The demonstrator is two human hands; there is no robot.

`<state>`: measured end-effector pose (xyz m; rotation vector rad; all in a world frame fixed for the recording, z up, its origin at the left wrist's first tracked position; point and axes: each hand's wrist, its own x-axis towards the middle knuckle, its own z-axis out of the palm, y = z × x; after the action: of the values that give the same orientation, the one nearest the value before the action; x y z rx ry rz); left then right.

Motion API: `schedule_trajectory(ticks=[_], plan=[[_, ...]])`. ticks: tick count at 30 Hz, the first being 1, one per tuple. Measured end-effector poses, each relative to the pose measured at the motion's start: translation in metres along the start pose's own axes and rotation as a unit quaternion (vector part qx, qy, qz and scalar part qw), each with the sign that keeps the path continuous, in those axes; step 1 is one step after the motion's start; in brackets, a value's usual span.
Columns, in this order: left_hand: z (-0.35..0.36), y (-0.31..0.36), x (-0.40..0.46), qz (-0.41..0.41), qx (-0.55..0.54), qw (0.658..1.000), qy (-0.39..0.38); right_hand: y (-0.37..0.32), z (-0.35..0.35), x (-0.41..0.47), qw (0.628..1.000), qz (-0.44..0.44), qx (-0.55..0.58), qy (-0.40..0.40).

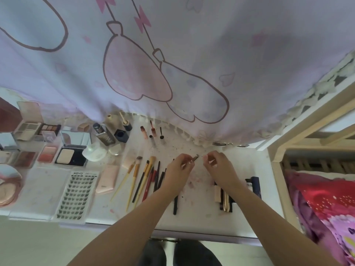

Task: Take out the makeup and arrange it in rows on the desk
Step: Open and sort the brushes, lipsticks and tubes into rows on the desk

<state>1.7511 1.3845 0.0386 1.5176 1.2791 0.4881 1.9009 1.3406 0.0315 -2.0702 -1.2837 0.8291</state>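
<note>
Metallic, rose-gold slim makeup stick [190, 161] is hanging above the white desk [201, 217], near its back edge, w/ long axis running diagonal: tip pointing up-right toward the curtain [172, 54], other end down-left. Left hand [178, 169] is pinching it w/ curled fingers. Right hand [217, 166] is sitting just beside the tip, fingers curled; can't tell if it's holding anything. Brushes [142, 179] are lying in a row left of the hands.
</note>
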Motion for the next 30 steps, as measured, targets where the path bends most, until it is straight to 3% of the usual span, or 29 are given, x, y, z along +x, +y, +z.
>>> schedule_trajectory(ticks=[3,8,12,30], plan=[[0.004,-0.005,0.007,0.044,0.063,0.996,0.055,0.003,0.008,0.008,0.999,-0.018,-0.028,0.016],[0.012,-0.003,0.021,0.081,0.105,0.988,0.079,-0.001,0.012,0.019,0.997,-0.028,-0.066,0.019],[0.017,-0.009,0.034,0.124,0.218,0.961,0.117,0.0,0.017,0.026,0.997,-0.022,-0.074,-0.001],[0.018,-0.008,0.041,0.121,0.314,0.94,0.049,0.001,0.012,0.032,0.995,-0.015,-0.09,-0.03]])
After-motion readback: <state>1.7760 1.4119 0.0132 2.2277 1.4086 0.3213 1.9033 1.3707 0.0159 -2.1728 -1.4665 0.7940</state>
